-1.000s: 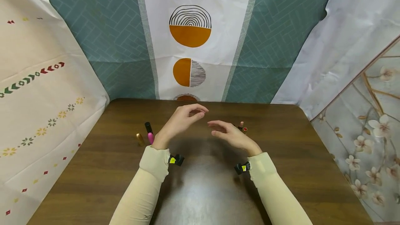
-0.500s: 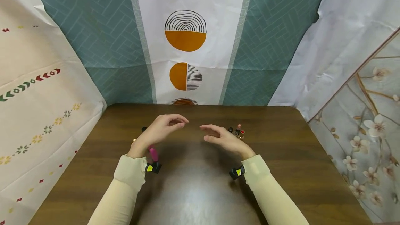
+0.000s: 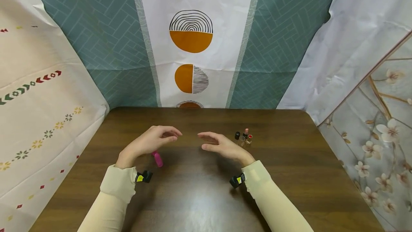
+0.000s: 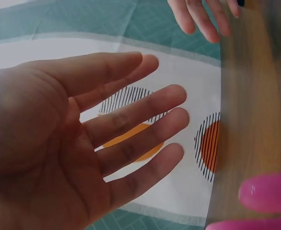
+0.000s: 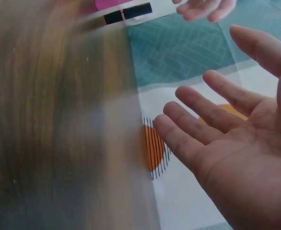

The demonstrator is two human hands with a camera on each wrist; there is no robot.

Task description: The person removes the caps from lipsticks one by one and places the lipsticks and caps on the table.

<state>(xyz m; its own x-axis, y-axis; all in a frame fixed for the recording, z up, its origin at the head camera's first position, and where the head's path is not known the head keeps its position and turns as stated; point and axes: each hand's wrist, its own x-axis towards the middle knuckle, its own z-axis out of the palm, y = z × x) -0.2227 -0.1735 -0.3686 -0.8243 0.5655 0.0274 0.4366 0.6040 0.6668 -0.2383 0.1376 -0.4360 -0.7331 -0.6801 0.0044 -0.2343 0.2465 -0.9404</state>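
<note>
My left hand [image 3: 148, 142] hovers over the table with its fingers loosely extended; it holds nothing, as its bare palm in the left wrist view confirms. Just under it lies a pink tube [image 3: 158, 159], partly covered by the hand. My right hand [image 3: 223, 146] is also raised and holds nothing, its fingers spread in the right wrist view. Beyond it stands a small group: a pinkish lipstick [image 3: 246, 132], a red lipstick [image 3: 249, 139] in a gold case, a black-topped item [image 3: 237, 135] and a clear-looking piece [image 3: 242, 140]. A black tube with a thin band [image 5: 127, 14] appears in the right wrist view.
The dark wooden table [image 3: 199, 203] reaches back to a teal and white patterned cloth [image 3: 122, 63]. Cream cloth [image 3: 42, 117] hangs on the left, and a floral cloth [image 3: 379, 146] on the right.
My left hand has moved left and nearer to me, now hiding the gold and black tubes. The right hand shifted slightly left and nearer, uncovering the lipstick group. The head view shifted a little.
</note>
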